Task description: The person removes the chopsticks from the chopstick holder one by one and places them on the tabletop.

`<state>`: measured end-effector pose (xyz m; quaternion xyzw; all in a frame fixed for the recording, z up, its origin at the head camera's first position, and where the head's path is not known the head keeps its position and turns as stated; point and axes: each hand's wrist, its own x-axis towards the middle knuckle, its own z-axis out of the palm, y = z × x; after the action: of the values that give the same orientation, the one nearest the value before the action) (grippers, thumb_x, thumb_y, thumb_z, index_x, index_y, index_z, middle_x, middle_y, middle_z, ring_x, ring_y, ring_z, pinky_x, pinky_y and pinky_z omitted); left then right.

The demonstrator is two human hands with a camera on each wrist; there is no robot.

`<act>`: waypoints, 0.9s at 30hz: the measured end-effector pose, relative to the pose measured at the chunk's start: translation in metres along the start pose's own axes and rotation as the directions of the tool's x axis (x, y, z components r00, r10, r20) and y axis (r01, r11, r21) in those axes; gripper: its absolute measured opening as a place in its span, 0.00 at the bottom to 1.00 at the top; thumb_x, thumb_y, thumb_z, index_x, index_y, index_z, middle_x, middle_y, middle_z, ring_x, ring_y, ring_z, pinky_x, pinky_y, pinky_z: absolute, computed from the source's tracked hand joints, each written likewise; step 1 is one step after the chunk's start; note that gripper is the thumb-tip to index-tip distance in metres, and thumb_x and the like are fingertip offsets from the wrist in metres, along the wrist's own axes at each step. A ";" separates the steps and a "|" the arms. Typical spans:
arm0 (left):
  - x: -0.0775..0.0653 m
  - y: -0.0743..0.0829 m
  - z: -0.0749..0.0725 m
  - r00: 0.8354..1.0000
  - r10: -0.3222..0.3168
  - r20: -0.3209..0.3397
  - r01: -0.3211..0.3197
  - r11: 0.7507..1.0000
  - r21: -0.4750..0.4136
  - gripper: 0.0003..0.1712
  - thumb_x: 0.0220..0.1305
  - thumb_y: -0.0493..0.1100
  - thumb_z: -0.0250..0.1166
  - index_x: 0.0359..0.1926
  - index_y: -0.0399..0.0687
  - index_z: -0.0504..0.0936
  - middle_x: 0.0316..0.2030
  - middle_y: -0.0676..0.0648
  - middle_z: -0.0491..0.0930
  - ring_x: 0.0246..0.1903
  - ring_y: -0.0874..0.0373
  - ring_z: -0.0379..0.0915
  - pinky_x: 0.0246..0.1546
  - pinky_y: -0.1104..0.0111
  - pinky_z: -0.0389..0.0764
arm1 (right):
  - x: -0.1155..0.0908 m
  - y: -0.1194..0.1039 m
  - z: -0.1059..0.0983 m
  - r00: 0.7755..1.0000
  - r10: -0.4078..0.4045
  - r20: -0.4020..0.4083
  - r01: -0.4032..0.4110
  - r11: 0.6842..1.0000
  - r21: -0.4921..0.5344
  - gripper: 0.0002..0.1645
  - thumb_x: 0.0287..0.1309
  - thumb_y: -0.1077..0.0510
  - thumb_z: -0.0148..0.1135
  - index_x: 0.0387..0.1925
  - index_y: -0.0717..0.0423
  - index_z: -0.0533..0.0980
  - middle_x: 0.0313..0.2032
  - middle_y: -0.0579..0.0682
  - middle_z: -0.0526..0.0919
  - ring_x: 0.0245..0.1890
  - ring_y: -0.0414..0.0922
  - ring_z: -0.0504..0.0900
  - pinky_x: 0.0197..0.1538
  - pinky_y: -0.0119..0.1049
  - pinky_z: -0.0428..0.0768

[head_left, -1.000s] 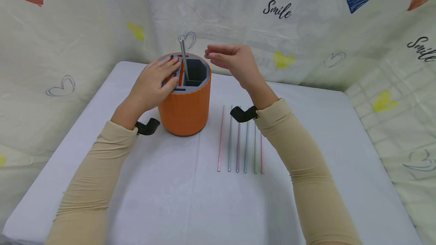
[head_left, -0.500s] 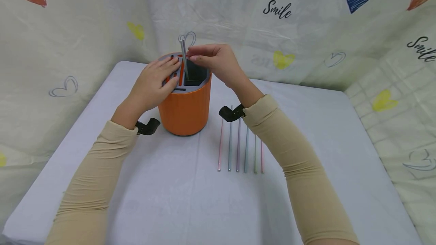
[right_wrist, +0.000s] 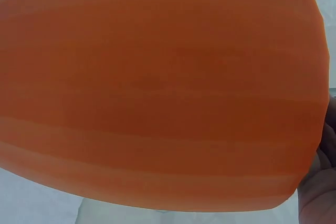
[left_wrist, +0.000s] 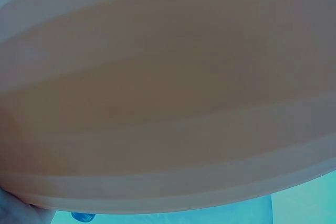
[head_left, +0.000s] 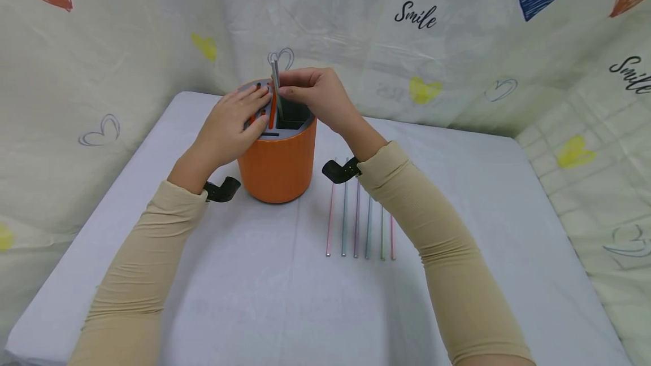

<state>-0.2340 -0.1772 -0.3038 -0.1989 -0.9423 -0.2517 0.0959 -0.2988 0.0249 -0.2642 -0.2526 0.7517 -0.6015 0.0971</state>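
Observation:
An orange ribbed utensil holder [head_left: 276, 165] with a grey slotted top stands upright near the back of the table. My left hand [head_left: 226, 123] rests flat across the left part of its top, fingers extended. Thin pale straw-like sticks [head_left: 276, 69] rise from the large opening on the holder's right side. At these, my right hand [head_left: 317, 92] pinches with thumb and index finger; the exact contact is small in view. The left wrist view is filled by the holder's wall [left_wrist: 173, 93], and the right wrist view by its orange side [right_wrist: 168, 93], with fingers at the right edge.
Several thin coloured straw-like sticks [head_left: 356, 225] lie side by side on the white-covered table [head_left: 229, 298], right of the holder and partly beneath my right forearm. A patterned cloth [head_left: 346, 21] hangs close behind the table.
My right hand has moved left from beside the holder to the upright sticks, and its fingers have closed on them. My left hand has stayed on the holder's top.

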 end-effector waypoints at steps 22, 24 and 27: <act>0.001 0.000 -0.003 1.000 -0.001 0.002 0.001 1.000 0.019 0.31 0.75 0.49 0.45 0.74 0.43 0.64 0.75 0.43 0.61 0.77 0.47 0.49 0.80 0.54 0.45 | 0.000 -0.017 -0.020 0.973 -0.059 -0.222 0.116 0.960 0.256 0.15 0.59 0.67 0.66 0.48 0.69 0.83 0.36 0.50 0.89 0.41 0.43 0.89 0.55 0.37 0.85; 0.001 0.000 -0.002 1.000 -0.005 0.004 0.005 1.000 0.015 0.31 0.75 0.49 0.45 0.74 0.43 0.64 0.75 0.43 0.61 0.77 0.47 0.49 0.80 0.54 0.45 | -0.003 -0.023 -0.025 0.960 -0.062 -0.273 0.149 0.939 0.311 0.15 0.58 0.69 0.67 0.47 0.70 0.83 0.34 0.50 0.89 0.40 0.44 0.89 0.54 0.38 0.85; 0.000 0.000 0.001 1.000 -0.006 0.006 0.006 1.000 0.010 0.31 0.75 0.49 0.45 0.74 0.43 0.64 0.75 0.43 0.61 0.77 0.47 0.49 0.80 0.54 0.45 | -0.008 -0.036 -0.035 0.925 -0.084 -0.371 0.230 0.900 0.370 0.14 0.56 0.71 0.66 0.45 0.71 0.83 0.32 0.51 0.89 0.38 0.45 0.89 0.54 0.39 0.86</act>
<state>-0.2346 -0.1767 -0.3047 -0.1964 -0.9444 -0.2465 0.0933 -0.2988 0.0535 -0.2217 -0.1778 0.5918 -0.7854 -0.0359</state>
